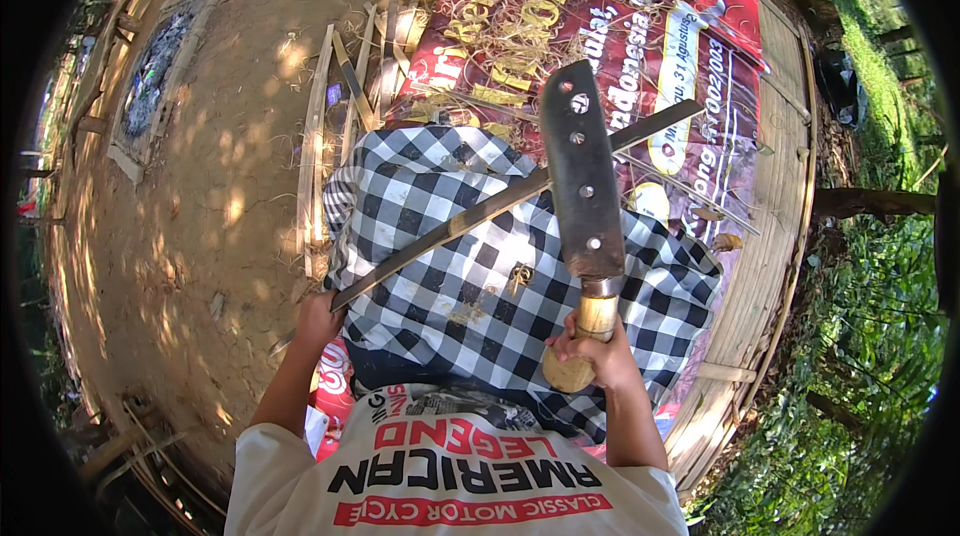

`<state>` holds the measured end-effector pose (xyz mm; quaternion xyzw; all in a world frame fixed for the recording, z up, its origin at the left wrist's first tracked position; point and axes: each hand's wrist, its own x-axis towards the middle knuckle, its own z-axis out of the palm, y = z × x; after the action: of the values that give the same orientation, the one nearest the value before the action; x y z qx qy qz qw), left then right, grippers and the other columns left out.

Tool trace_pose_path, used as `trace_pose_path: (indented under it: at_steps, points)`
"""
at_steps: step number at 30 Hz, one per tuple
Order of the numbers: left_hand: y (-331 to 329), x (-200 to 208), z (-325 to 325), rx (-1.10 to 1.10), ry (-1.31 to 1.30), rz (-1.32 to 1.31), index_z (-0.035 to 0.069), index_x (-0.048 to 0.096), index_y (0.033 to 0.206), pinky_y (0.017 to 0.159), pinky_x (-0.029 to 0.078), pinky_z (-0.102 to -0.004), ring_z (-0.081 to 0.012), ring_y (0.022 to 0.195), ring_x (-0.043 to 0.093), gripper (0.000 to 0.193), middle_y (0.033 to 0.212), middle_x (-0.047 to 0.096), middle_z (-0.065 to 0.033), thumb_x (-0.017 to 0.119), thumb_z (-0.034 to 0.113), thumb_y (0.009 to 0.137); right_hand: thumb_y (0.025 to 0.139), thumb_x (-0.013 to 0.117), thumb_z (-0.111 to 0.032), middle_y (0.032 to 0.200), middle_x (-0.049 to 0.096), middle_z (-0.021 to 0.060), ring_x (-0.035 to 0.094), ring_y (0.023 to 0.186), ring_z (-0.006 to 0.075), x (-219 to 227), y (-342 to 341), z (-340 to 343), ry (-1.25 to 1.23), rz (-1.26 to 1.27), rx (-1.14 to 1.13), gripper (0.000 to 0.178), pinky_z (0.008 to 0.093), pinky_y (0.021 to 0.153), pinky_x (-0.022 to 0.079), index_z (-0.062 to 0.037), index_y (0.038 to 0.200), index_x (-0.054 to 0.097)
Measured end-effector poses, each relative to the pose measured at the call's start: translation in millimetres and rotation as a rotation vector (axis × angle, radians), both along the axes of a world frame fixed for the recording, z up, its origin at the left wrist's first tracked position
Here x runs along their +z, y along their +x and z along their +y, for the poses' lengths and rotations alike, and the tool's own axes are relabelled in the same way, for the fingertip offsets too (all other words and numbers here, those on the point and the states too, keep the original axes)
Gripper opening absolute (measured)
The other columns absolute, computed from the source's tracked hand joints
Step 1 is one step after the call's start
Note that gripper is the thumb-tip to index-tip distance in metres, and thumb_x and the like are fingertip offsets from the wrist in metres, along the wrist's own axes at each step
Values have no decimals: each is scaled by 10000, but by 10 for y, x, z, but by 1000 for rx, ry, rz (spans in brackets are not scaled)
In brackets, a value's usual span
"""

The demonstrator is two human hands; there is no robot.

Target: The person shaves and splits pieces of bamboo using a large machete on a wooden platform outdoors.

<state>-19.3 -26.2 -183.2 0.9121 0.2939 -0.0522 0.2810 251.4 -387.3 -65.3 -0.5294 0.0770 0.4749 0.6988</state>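
My right hand [605, 354] is wrapped round the wooden handle of a broad cleaver-like knife [582, 176]. Its dark blade has several holes and points away from me. In my left hand [318, 319] is the near end of a long, narrow bamboo strip [458, 224]. The strip slants up to the right across my lap and passes behind the blade; whether the two touch I cannot tell. A black-and-white checked cloth [470, 286] covers my legs under both.
A red printed banner [640, 66] lies ahead, strewn with thin curled shavings [530, 16]. Split bamboo pieces [325, 126] lie left of it on bare earth. A slatted bamboo platform [775, 266] edges the right, with greenery [870, 366] beyond. A framed pit of ash-grey debris [160, 66] sits far left.
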Motion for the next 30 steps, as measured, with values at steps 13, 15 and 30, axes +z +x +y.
trace_pose_path:
  at_steps: [13, 15, 30]
  points:
    - [46, -85, -9, -17, 96, -98, 2, 585, 739, 577, 448, -496, -453, 659, 575, 164, 668, 566, -259, 587, 159, 783, 619, 575, 77, 713, 502, 57, 588, 608, 207, -64, 90, 28, 84, -15, -122, 307, 485, 865, 472, -18, 897, 485]
    - [19, -36, 62, -23, 111, -52, -2, 577, 729, 568, 448, -489, -452, 640, 573, 172, 636, 560, -246, 586, 161, 782, 617, 583, 60, 693, 508, 60, 590, 616, 211, -70, 76, -30, 54, 1, -101, 320, 487, 847, 484, -10, 914, 488]
    - [144, 30, -47, -14, 20, -118, -30, 547, 709, 573, 439, -496, -471, 651, 560, 164, 638, 539, -271, 540, 126, 762, 613, 598, 36, 632, 536, 84, 587, 590, 197, 46, 138, 17, 47, 17, -24, 314, 411, 807, 505, 25, 908, 490]
